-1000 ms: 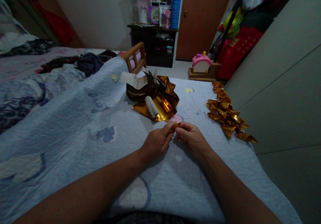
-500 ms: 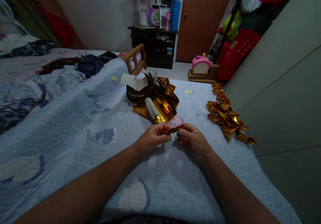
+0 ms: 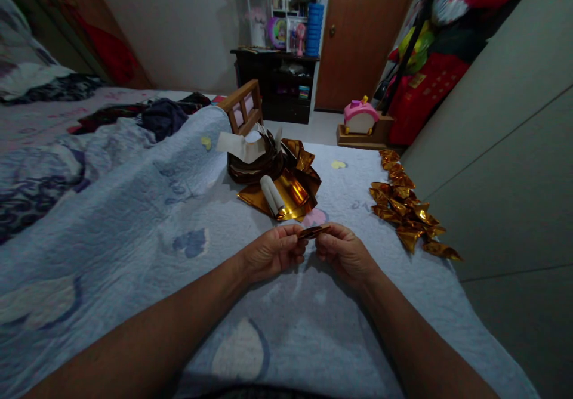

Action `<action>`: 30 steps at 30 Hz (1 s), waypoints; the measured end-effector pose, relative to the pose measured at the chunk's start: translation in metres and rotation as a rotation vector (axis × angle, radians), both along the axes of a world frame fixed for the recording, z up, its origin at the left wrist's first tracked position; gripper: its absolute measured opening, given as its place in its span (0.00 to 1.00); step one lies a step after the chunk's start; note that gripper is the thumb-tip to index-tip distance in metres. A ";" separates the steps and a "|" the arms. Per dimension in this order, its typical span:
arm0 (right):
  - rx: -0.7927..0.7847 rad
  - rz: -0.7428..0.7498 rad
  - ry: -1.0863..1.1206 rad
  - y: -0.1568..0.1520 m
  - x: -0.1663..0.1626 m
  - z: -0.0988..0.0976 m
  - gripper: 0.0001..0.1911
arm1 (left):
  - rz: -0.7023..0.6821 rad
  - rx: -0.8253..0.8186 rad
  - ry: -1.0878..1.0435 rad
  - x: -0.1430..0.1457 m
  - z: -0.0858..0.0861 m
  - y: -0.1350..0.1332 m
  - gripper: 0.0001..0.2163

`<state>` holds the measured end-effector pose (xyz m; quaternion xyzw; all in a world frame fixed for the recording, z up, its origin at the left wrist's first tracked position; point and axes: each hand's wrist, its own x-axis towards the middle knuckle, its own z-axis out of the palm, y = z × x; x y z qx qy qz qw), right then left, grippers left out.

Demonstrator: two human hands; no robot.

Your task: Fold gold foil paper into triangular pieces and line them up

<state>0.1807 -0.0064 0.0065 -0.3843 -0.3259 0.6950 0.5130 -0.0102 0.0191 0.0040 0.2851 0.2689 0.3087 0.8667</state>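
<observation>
With left grip (image 3: 274,250) and right grip (image 3: 348,253) both closed, pinching one small folded piece of gold paper (image 3: 313,232) by opposite ends, between thumb and fingers. Holding it nearly level in front of the body, over the pale blue bed cover (image 3: 242,351), showing mostly brown and dark in this light. Cannot tell how far either grip stands off the cloth, nor make out the finer folds — too small to read.

Can see just beyond the fingers, past a pink printed patch, a loose pile of gold paper (image 3: 293,189), spread flat at the near side and curling into a dark, white-edged stack at the far left. Can make out rolled white paper (image 3: 271,196) lying slantwise on the near sheets.

Over at the right edge of the bed, can see a row of folded gold pieces (image 3: 403,207) — pointed, crowded, some overlapping — well apart from the right grip.

Farther off, can spot a wooden rail (image 3: 244,110), a dark cabinet (image 3: 274,83) with a blue container (image 3: 314,29) on top, a brown door (image 3: 364,41), and a pink toy (image 3: 360,116) on a wooden base (image 3: 362,140). To the left, can see heaped clothes (image 3: 163,118).
</observation>
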 end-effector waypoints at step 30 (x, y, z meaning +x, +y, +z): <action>-0.078 0.144 0.043 -0.001 0.011 0.006 0.18 | -0.040 0.025 0.024 -0.002 -0.008 0.001 0.21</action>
